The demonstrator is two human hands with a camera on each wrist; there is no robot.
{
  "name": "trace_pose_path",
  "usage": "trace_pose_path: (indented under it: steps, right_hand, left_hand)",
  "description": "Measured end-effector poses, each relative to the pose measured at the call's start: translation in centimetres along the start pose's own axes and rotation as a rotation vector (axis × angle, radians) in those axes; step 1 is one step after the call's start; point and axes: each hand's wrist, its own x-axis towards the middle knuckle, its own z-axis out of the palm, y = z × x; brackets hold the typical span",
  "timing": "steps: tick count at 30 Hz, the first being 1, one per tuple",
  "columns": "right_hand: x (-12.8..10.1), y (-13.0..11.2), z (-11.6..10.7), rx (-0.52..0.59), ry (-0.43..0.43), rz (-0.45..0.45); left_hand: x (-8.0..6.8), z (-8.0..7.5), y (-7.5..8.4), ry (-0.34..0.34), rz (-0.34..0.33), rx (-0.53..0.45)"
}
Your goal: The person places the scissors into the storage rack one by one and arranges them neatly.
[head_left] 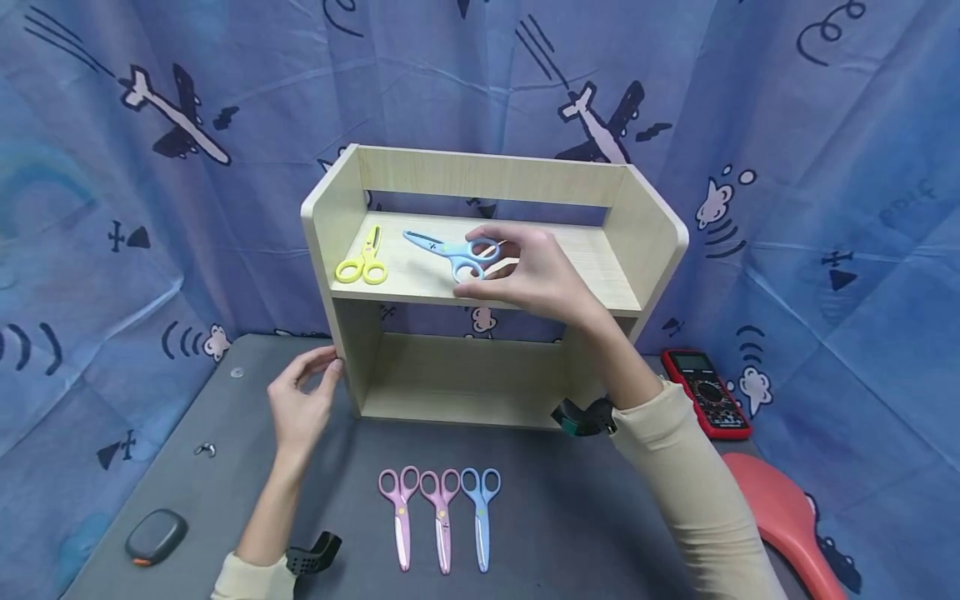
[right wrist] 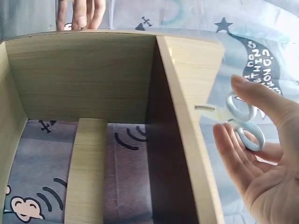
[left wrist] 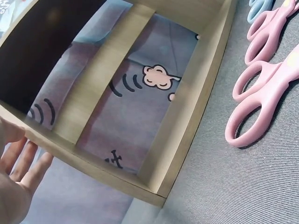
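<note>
A person's right hand (head_left: 536,271) pinches the loops of a pair of blue scissors (head_left: 450,250) between thumb and curled fingers, the blades lying on the top board of a small wooden shelf (head_left: 660,225) and pointing toward 10 o'clock. At 9 o'clock from them lie yellow scissors (head_left: 363,262). The left hand (head_left: 300,404) — fingers relaxed, gripping nothing — touches the shelf's left wall. At 6 o'clock, on the grey table (head_left: 585,517), sit two pink scissors (head_left: 420,508) and another blue pair (head_left: 482,512).

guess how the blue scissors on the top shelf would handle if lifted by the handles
The small blue plastic-handled scissors look light: the right hand holds their loops with fingertips only. They seem stiff, lying straight on the pale wooden shelf unit. Flat, so unlikely to roll, though the blades might swing open.
</note>
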Motion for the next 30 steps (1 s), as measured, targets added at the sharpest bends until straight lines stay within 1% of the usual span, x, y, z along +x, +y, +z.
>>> trace_pose_path:
  steps: [3,6,11,14,18,23,27,30]
  right_hand:
    - [0.9,0.2,0.6,-0.054,0.017,0.023]
    - [1.8,0.1,1.3,-0.112,0.015,0.052]
    - [3.1,0.1,2.8,-0.141,-0.01,0.098]
    - [3.6,0.2,3.7,-0.169,-0.008,0.109]
    - [4.1,0.0,4.6,-0.265,0.005,0.127]
    - [4.4,-0.1,5.1,-0.371,0.011,0.164]
    - [4.4,0.1,5.2,-0.39,-0.007,0.178]
    - [4.4,0.2,5.3,-0.379,-0.029,0.179]
  left_hand:
    - [0.0,0.0,0.0,-0.001,-0.006,0.005]
    - [0.0,0.0,0.0,-0.003,-0.011,0.009]
    - [0.0,0.0,0.0,-0.004,-0.02,0.01]
    - [-0.1,0.0,0.1,-0.005,-0.027,0.015]
    - [-0.2,0.0,0.3,-0.003,-0.035,0.017]
    - [-0.1,0.0,0.2,-0.008,-0.033,0.015]
    - [-0.1,0.0,0.1,-0.017,-0.012,0.017]
    - [-0.2,-0.1,0.0,-0.017,0.001,0.015]
